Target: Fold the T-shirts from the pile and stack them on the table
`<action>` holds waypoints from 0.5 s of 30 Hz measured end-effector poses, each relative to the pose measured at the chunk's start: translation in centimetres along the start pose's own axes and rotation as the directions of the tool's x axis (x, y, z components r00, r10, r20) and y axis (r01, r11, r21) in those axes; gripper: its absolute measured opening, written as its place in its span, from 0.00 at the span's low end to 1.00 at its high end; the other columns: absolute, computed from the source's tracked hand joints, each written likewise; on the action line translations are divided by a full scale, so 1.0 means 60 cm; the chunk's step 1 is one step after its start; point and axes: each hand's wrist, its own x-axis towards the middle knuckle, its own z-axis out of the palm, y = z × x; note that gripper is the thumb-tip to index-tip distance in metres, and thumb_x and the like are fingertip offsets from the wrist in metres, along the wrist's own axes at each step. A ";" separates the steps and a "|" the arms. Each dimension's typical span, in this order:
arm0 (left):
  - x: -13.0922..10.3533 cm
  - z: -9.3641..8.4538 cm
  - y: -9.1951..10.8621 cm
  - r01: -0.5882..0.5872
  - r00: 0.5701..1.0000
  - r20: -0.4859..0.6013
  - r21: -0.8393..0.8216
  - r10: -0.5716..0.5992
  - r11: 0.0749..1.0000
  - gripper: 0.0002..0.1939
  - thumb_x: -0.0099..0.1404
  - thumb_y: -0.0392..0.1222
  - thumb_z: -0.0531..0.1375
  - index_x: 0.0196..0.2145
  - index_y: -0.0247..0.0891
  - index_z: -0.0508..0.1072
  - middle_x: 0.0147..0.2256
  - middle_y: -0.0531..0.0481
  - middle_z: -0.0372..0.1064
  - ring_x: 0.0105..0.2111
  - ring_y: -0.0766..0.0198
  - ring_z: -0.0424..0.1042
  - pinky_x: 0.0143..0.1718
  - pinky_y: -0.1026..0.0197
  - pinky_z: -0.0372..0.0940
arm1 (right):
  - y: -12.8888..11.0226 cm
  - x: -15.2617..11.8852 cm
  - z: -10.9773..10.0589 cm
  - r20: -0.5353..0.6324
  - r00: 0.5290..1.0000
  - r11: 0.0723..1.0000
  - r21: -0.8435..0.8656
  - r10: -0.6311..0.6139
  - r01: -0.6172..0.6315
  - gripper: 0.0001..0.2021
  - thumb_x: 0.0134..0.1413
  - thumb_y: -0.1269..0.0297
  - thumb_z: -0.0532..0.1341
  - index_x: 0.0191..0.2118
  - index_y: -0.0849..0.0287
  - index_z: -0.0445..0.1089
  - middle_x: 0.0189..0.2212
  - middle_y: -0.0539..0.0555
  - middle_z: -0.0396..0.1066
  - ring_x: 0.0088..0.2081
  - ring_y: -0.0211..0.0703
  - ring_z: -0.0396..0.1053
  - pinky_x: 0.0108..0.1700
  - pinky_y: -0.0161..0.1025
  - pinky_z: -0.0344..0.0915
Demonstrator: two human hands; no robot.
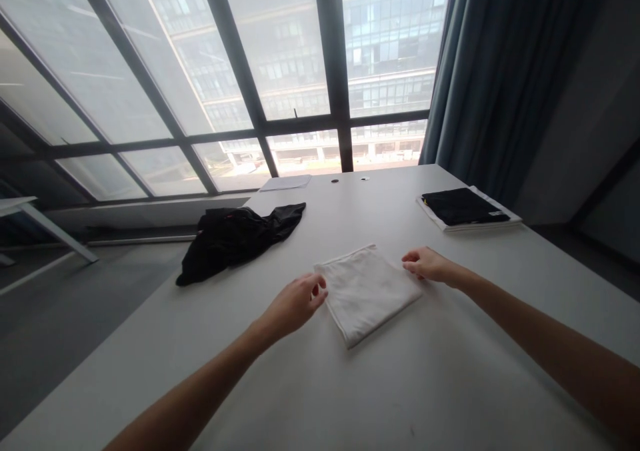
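Note:
A white cloth garment (370,294), folded into a flat square, lies at an angle on the white table. At its left edge is my left hand (301,299), with fingers loosely bent and a gap between thumb and forefinger. My right hand (429,265) hovers just off the right edge, fingers curled a little and apart. No fabric shows between the fingers of either hand. I cannot tell whether the left fingertips touch the cloth.
A crumpled black garment (235,238) lies at the table's left edge. Toward the right edge, a folded black garment (461,206) rests on folded white fabric (513,220). A flat white sheet (285,182) sits at the far left corner. Windows and a blue curtain (480,71) stand beyond.

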 end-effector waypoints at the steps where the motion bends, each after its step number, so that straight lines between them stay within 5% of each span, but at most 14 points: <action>1: -0.020 0.010 0.018 -0.029 0.999 0.012 -0.003 0.029 1.000 0.09 0.72 0.46 0.56 0.43 0.40 0.74 0.37 0.49 0.72 0.35 0.59 0.73 0.39 0.57 0.67 | 0.001 -0.003 0.001 0.007 1.000 1.000 -0.010 -0.003 0.003 0.13 0.56 0.67 0.66 0.46 0.68 0.78 0.39 0.60 0.79 0.28 0.38 0.71 0.30 0.33 0.68; 7: -0.078 0.074 0.098 -0.398 0.917 0.057 0.101 0.394 0.912 0.21 0.69 0.44 0.64 0.58 0.45 0.69 0.50 0.45 0.69 0.49 0.52 0.69 0.52 0.51 0.67 | -0.005 -0.008 0.005 0.079 0.996 0.988 0.140 0.050 -0.061 0.19 0.50 0.65 0.70 0.49 0.67 0.76 0.45 0.63 0.78 0.36 0.42 0.75 0.34 0.34 0.72; 11: -0.091 0.094 0.105 -0.438 0.899 0.104 0.199 0.425 0.877 0.24 0.70 0.40 0.61 0.62 0.42 0.66 0.50 0.43 0.71 0.49 0.50 0.69 0.51 0.47 0.69 | -0.011 -0.005 0.006 0.070 0.993 0.986 0.125 0.100 -0.108 0.20 0.51 0.67 0.68 0.51 0.67 0.74 0.47 0.65 0.77 0.40 0.48 0.76 0.39 0.40 0.75; 13: -0.098 0.096 0.101 -0.432 0.902 0.075 0.212 0.426 0.877 0.25 0.73 0.40 0.57 0.66 0.41 0.62 0.54 0.41 0.69 0.54 0.49 0.68 0.56 0.45 0.67 | -0.012 -0.005 0.014 -0.036 0.999 1.000 0.000 0.000 0.000 0.18 0.55 0.68 0.64 0.51 0.68 0.75 0.48 0.66 0.77 0.45 0.51 0.76 0.48 0.46 0.74; 15: -0.105 0.096 0.095 -0.461 0.887 0.065 0.199 0.457 0.865 0.28 0.75 0.42 0.54 0.69 0.40 0.56 0.63 0.39 0.63 0.63 0.48 0.62 0.63 0.43 0.60 | -0.012 -0.007 0.031 -0.181 0.959 0.965 -0.183 -0.218 0.185 0.19 0.60 0.68 0.60 0.54 0.68 0.74 0.53 0.67 0.74 0.54 0.54 0.72 0.60 0.50 0.66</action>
